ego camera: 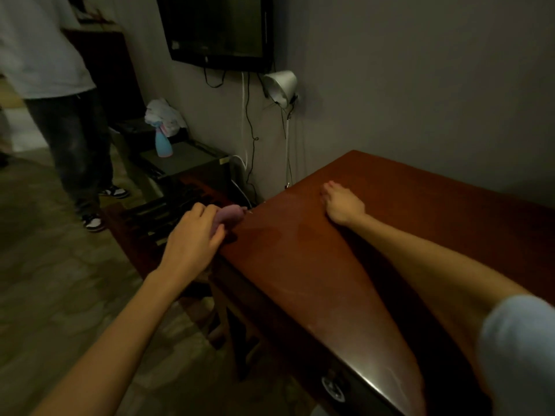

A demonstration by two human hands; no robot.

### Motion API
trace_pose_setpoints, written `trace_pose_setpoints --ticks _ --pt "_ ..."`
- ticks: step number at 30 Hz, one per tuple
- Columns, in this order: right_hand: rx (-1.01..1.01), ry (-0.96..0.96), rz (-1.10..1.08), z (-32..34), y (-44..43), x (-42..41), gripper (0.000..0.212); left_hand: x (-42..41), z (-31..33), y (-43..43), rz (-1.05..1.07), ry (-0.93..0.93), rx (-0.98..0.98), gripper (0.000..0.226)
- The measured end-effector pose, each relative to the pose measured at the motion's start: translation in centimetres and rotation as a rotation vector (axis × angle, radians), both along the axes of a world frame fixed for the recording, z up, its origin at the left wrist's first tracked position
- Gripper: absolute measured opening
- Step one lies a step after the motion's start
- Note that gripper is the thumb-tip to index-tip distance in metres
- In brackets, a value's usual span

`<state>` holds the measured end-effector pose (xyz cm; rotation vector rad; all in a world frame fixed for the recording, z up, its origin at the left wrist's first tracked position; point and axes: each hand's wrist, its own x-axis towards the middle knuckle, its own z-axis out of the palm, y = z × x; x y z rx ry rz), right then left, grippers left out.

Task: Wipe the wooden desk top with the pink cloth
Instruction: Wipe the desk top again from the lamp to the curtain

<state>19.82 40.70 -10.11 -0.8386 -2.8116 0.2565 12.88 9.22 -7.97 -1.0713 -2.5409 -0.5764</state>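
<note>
Now, left hand (192, 235) clutching bunched pink cloth (229, 215) at reddish-brown wooden desk top's (300, 250) left edge, right hand (342, 204) flat (fingers straight) farther in, hands well apart.

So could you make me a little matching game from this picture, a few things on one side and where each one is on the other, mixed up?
Things:
1 pink cloth
2 right hand
3 spray bottle
4 lamp

Places:
A on the dark cabinet
B flat on the desk top
C by the wall, under the TV
D gripped by the left hand at the edge of the desk top

Pairs: 1-D, 2-B, 3-A, 4-C.
</note>
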Motion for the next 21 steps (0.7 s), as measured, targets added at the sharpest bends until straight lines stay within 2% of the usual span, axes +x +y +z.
trace_pose_setpoints --ticks 2,5,8,10,14,16,18,21 --pt "-0.042 0.017 0.177 0.4 -5.7 -2.3 0.045 -0.9 0.2 -1.3 0.025 -0.002 0.024 0.028" --pt "-0.043 0.012 0.586 0.6 -14.7 -1.9 0.047 -2.1 0.2 -2.5 0.081 -0.032 0.038 0.027" --pt "-0.024 -0.016 0.930 -0.2 -17.0 1.8 0.047 -2.6 -0.4 -2.8 0.116 -0.066 0.039 0.026" --pt "-0.066 0.009 0.876 0.1 -13.8 2.7 0.046 -2.7 -0.7 -2.9 0.111 -0.065 0.031 0.024" --pt "-0.050 0.010 0.267 0.6 -4.9 -1.0 0.044 -2.9 -1.0 -3.5 0.106 -0.073 0.024 0.025" --pt "-0.019 0.005 0.118 0.5 -4.3 -3.4 0.044 -2.8 -1.1 -3.7 0.112 -0.066 0.020 0.027" --pt "-0.025 0.049 0.164 0.2 -6.8 -5.0 0.041 -2.6 -1.0 -3.7 0.106 -0.068 0.033 0.027" --pt "-0.068 0.048 0.498 -0.2 -13.8 -4.2 0.045 -2.4 -0.7 -3.4 0.108 -0.076 0.048 0.028"
